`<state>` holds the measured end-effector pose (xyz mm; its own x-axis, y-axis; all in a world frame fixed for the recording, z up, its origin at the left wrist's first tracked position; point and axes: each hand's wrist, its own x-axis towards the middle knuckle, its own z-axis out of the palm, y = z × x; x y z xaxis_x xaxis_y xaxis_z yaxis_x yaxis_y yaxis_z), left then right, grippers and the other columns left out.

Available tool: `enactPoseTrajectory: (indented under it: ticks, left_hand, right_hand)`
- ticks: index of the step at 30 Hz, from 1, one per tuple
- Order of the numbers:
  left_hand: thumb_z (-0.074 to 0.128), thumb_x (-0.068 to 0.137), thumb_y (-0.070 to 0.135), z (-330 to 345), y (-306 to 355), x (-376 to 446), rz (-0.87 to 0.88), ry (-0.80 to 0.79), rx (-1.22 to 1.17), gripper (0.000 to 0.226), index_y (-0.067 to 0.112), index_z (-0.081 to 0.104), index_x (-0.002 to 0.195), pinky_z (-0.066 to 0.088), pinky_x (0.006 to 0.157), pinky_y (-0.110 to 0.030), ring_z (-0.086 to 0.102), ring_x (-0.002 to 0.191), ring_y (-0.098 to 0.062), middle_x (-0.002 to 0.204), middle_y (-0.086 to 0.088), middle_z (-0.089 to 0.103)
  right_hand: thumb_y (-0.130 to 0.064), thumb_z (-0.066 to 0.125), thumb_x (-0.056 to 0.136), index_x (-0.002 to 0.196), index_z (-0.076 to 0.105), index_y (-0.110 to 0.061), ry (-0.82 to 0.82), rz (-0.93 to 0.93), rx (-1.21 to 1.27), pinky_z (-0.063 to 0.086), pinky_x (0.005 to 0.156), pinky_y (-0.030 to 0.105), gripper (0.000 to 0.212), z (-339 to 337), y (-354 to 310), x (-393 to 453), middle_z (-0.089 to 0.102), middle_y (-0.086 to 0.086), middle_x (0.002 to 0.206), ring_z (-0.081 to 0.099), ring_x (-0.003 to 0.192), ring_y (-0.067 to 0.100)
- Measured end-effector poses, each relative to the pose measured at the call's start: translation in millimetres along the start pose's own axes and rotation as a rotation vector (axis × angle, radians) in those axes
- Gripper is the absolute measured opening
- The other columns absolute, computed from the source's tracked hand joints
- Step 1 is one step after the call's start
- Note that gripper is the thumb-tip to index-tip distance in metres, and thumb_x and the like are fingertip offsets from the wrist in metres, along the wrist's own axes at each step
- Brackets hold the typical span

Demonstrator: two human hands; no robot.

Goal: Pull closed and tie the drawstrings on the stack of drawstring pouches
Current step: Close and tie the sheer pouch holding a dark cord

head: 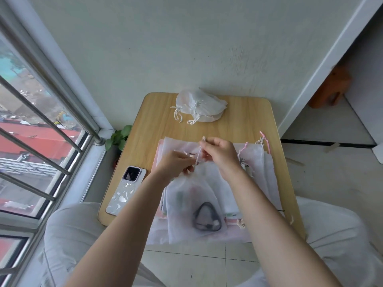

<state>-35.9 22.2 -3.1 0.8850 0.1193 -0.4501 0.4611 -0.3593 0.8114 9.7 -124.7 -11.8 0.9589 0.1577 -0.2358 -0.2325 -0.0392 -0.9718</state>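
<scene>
On the small light-wood table with rounded corners [244,121], a translucent white drawstring pouch [192,204] lay on top of a flat stack of similar white and pale-pink pouches [267,172] at the near half of the surface. The left hand [176,164] had its fingers curled and pinched at the gathered neck of the top pouch. The right hand [220,155], just beside it and slightly farther from the person, pinched a thin white drawstring [198,157] that ran taut from the pouch neck up to its fingertips. A dark looped cord-like object [206,219] showed through the pouch fabric; its exact nature could not be determined. Pink and white cord ends [264,139] stuck out at the stack's far right corner. At the far edge of the table sat a heap of closed white pouches with knotted strings [200,106]. A smartphone in a pale patterned case [126,190] lay face down at the table's left edge. A small green-leafed plant [119,137] stood between table and window. No legible writing or brand mark was visible on any item.
</scene>
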Motion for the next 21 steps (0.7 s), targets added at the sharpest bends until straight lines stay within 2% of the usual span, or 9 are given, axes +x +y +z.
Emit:
enactPoseTrajectory:
  ticks: [3, 6, 8, 10, 12, 14, 17, 21]
  left_hand:
    - [0.057, 0.087, 0.025, -4.6, 11.6, -2.4, 0.024, -0.194, 0.056, 0.023, 0.019, 0.078, 0.079, 0.031, 0.052, -0.020, 0.046, 0.053, -0.007, 0.061, 0.005, 0.060]
    - [0.059, 0.085, 0.035, -4.7, 16.5, -4.7, 0.065, -0.264, 0.018, 0.026, 0.018, 0.079, 0.083, 0.033, 0.059, -0.024, 0.046, 0.060, -0.010, 0.067, 0.002, 0.059]
    - [0.064, 0.088, 0.033, -3.4, 13.9, -4.3, 0.098, -0.235, -0.002, 0.025, 0.012, 0.078, 0.089, 0.035, 0.060, -0.022, 0.046, 0.059, -0.008, 0.065, 0.003, 0.057]
    - [0.064, 0.089, 0.029, -3.6, 10.1, -3.0, 0.104, -0.212, -0.012, 0.023, 0.013, 0.079, 0.084, 0.035, 0.060, -0.023, 0.046, 0.059, -0.009, 0.062, 0.004, 0.056]
    - [0.061, 0.090, 0.025, -4.9, 7.0, -1.8, 0.092, -0.187, -0.031, 0.025, 0.016, 0.076, 0.071, 0.036, 0.061, -0.026, 0.046, 0.061, -0.013, 0.063, 0.002, 0.058]
    - [0.059, 0.091, 0.024, -6.2, 4.7, -0.7, 0.076, -0.144, -0.065, 0.027, 0.015, 0.072, 0.068, 0.036, 0.062, -0.026, 0.048, 0.061, -0.013, 0.065, -0.001, 0.061]
    - [0.061, 0.089, 0.023, -6.4, -1.7, 2.7, 0.055, -0.036, -0.146, 0.023, 0.009, 0.076, 0.079, 0.040, 0.063, -0.026, 0.054, 0.064, -0.012, 0.070, -0.001, 0.068]
    - [0.069, 0.086, 0.024, -6.9, -11.5, 7.3, 0.011, 0.087, -0.218, 0.020, 0.006, 0.077, 0.082, 0.043, 0.067, -0.028, 0.055, 0.067, -0.013, 0.072, 0.000, 0.070]
  right_hand:
    - [-0.014, 0.069, 0.088, 0.081, 0.073, -0.007, -0.002, -0.078, -0.029, 0.057, 0.072, 0.026, 0.010, 4.5, -12.6, 3.7, 0.070, 0.006, 0.075, 0.064, 0.070, 0.014]
    - [-0.017, 0.067, 0.091, 0.084, 0.072, -0.006, -0.096, -0.032, -0.007, 0.051, 0.058, 0.029, 0.014, 11.8, -19.5, 0.5, 0.069, 0.008, 0.072, 0.063, 0.065, 0.019]
    - [-0.031, 0.061, 0.095, 0.084, 0.071, -0.004, -0.107, -0.016, -0.091, 0.046, 0.051, 0.029, 0.031, 14.0, -20.6, -1.3, 0.069, 0.006, 0.070, 0.061, 0.059, 0.021]
    - [-0.045, 0.049, 0.099, 0.088, 0.071, -0.001, -0.097, 0.027, -0.199, 0.047, 0.047, 0.023, 0.051, 11.6, -20.5, 1.0, 0.070, 0.005, 0.071, 0.063, 0.057, 0.016]
    - [-0.051, 0.039, 0.101, 0.090, 0.072, -0.003, -0.133, 0.092, -0.293, 0.044, 0.042, 0.021, 0.059, 6.5, -18.3, 1.9, 0.069, 0.003, 0.069, 0.062, 0.054, 0.014]
    - [-0.051, 0.040, 0.099, 0.089, 0.071, -0.006, -0.200, 0.148, -0.410, 0.036, 0.041, 0.022, 0.056, 1.9, -11.9, 1.7, 0.066, 0.002, 0.064, 0.054, 0.048, 0.018]
    - [-0.046, 0.050, 0.091, 0.077, 0.067, -0.013, -0.221, 0.224, -0.549, 0.028, 0.045, 0.022, 0.039, -2.5, -2.3, -2.0, 0.051, -0.002, 0.054, 0.039, 0.048, 0.015]
    - [-0.033, 0.058, 0.092, 0.077, 0.068, -0.016, -0.268, 0.194, -0.452, 0.028, 0.045, 0.022, 0.024, 0.5, 3.1, -8.6, 0.047, -0.001, 0.059, 0.039, 0.049, 0.011]
